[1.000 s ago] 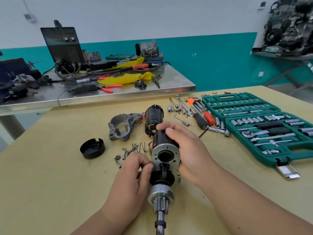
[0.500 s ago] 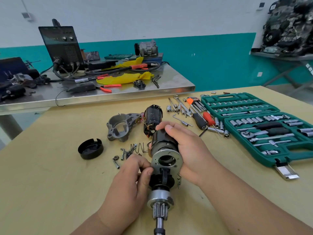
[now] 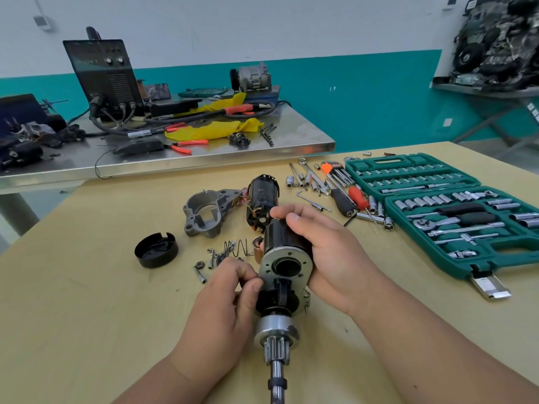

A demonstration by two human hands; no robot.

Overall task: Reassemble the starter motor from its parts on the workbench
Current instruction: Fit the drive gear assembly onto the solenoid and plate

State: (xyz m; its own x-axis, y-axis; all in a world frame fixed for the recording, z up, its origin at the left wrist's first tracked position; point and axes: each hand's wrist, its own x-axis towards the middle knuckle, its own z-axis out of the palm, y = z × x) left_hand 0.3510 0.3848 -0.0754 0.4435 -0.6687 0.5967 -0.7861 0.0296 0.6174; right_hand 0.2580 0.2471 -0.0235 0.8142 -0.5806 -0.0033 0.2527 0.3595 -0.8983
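Observation:
My right hand (image 3: 329, 252) grips the black solenoid body (image 3: 284, 237), whose round metal flange with an open bore faces me. Below the flange sit a black shift lever and the drive gear on its shaft (image 3: 276, 345), pointing toward me. My left hand (image 3: 221, 310) pinches at the flange's left edge, beside the lever. On the bench behind lie the motor body (image 3: 262, 199), the grey nose housing (image 3: 208, 212), a black end cap (image 3: 156, 249), a spring (image 3: 237, 247) and loose bolts (image 3: 204, 265).
An open green socket set (image 3: 455, 211) fills the right side of the wooden bench. Screwdrivers, hex keys and loose sockets (image 3: 332, 185) lie beyond my right hand. A steel table (image 3: 180, 153) with a black machine, cables and pliers stands behind.
The solenoid has tilted a little in my right hand, its flange facing me more. My left hand stays pinched at the flange's left edge.

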